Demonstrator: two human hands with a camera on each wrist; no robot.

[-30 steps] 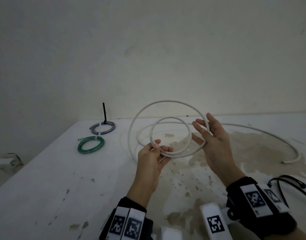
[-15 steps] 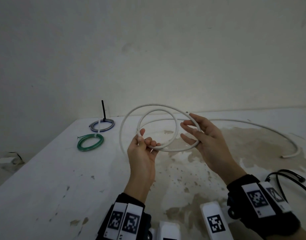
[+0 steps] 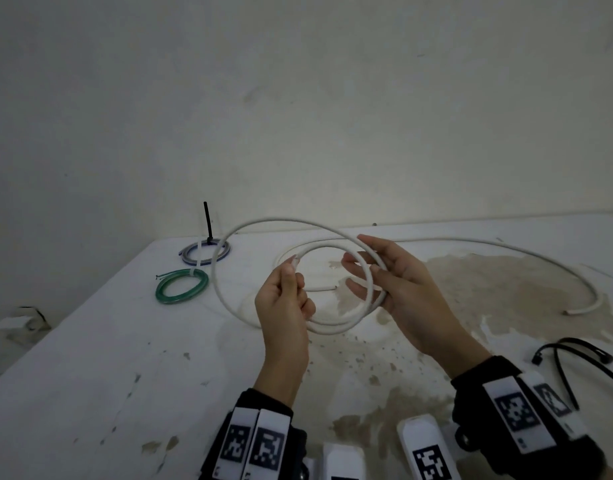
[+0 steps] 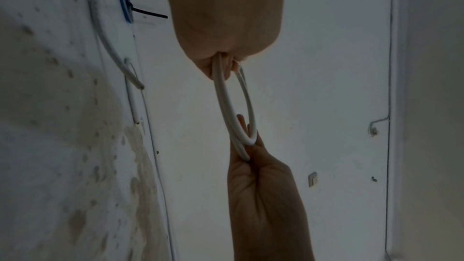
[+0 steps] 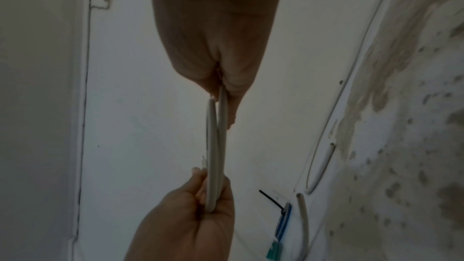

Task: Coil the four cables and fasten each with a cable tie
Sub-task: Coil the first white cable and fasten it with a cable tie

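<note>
A white cable [image 3: 280,220] is partly wound into loops held above the table between both hands. My left hand [image 3: 294,271] pinches the loops' left side, near a cable end by the thumb. My right hand [image 3: 363,271] grips the right side, thumb over the strands and fingers behind. The wrist views show the same: left hand [image 4: 226,62] and right hand [image 4: 247,146] on the cable [image 4: 223,102]; right hand [image 5: 220,90] and left hand [image 5: 208,192] on the cable [image 5: 212,146]. The loose tail [image 3: 540,258] curves right across the table.
On the stained white table [image 3: 90,375], a tied green coil [image 3: 182,286] and a blue-grey coil [image 3: 204,253] with an upright black tie [image 3: 208,221] lie at the back left. Black cable ties [image 3: 575,355] lie near right. Another white cable piece [image 3: 320,289] lies behind the hands.
Both hands have shifted left and closer together. The large loop, which stood upright, has dropped lower and flatter around the smaller one.
</note>
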